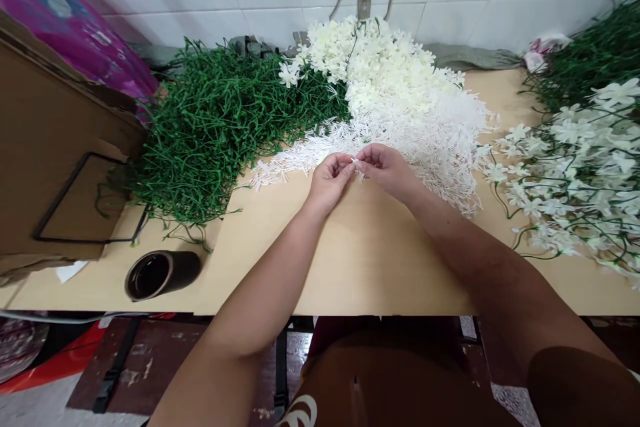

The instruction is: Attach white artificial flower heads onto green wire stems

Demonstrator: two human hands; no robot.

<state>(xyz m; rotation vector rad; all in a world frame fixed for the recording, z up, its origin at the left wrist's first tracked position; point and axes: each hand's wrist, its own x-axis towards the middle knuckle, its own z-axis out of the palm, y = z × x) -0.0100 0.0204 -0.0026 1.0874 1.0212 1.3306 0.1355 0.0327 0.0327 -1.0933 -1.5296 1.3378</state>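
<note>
White plastic sprig [358,164] sits mid-frame, pinched between the closed fingers of the left hand [329,181] and right hand [386,171]. Assembled flower stems [575,173] lie at right (a fair heap); large piles of green stems [215,127] and loose blossoms [380,60] are left on the tabletop [360,267].

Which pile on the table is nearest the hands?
The white feathery sprig pile, right behind the left hand and right hand; the green stem pile lies off to the left, the cream blossom pile farther back.

Pinched grips: left hand [329,181], right hand [387,170]
</note>
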